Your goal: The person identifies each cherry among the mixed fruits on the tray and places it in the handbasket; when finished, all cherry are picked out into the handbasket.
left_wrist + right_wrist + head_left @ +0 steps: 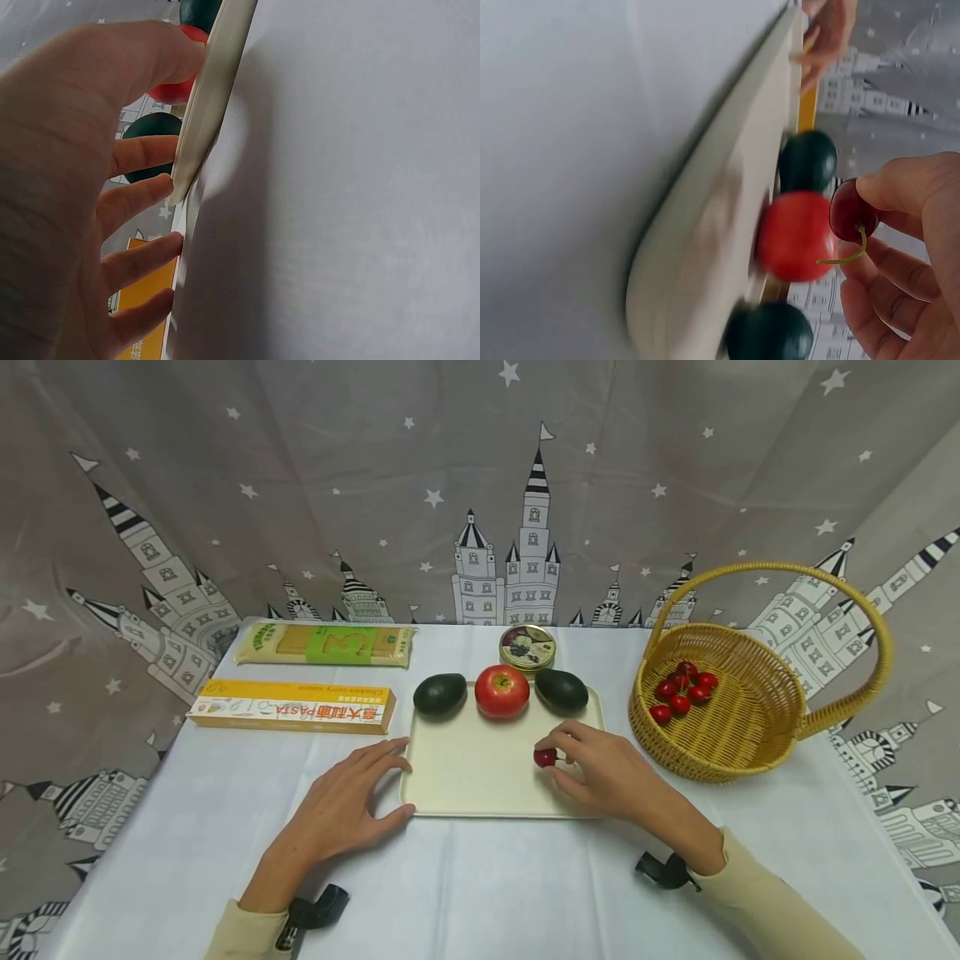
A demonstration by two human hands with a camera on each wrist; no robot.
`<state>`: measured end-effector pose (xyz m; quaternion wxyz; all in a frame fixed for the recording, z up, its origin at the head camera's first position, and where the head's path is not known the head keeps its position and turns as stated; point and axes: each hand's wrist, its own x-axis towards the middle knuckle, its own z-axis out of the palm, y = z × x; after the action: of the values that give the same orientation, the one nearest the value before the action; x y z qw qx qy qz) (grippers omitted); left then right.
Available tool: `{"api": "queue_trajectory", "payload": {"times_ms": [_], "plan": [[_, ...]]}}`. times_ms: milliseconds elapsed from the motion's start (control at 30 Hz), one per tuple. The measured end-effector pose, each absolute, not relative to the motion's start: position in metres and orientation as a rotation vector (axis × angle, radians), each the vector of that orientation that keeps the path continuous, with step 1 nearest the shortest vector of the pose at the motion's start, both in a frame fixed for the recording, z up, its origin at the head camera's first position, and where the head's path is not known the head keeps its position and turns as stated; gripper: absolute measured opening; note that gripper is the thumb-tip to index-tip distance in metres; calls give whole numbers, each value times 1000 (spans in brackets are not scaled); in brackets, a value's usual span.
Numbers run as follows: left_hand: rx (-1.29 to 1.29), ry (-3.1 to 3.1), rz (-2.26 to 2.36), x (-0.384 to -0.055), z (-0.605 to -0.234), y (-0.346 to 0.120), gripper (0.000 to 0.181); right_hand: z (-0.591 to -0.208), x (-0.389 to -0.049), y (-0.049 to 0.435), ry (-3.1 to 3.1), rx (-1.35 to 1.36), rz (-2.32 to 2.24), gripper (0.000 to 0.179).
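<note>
My right hand (603,770) pinches a dark red cherry (850,211) between thumb and fingers, with its green stem hanging free. In the right wrist view the cherry is held above the cream tray (472,777). My left hand (345,797) touches the tray's left edge, thumb at the front corner and fingers spread along the side. At the tray's back a red tomato (502,692) sits between two dark green avocados, the left avocado (440,695) and the right avocado (562,692).
Several cherries (679,706) lie in a yellow wicker basket (757,693) with a tall handle, on the right. A round tin (527,647) stands behind the tray. At the left are a pasta box (292,706) and a bag of noodles (326,644).
</note>
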<state>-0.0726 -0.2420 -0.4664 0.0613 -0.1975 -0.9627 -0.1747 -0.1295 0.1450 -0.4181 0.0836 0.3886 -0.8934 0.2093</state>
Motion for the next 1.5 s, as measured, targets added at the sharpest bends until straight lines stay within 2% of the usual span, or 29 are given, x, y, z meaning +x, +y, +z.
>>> {"api": "queue_trajectory", "payload": {"times_ms": [533,967,1500], "plan": [[-603,-2906,-530,-72,-465,-242,49,-405,-139,202,-2595,981,583,37],[-607,-2903,-531,-73,-466,-243,49,-388,-149,243,-2698,717,502,33],[-607,-2902,-540,-73,-465,-242,50,-397,-162,281,-2774,572,445,35]]}}
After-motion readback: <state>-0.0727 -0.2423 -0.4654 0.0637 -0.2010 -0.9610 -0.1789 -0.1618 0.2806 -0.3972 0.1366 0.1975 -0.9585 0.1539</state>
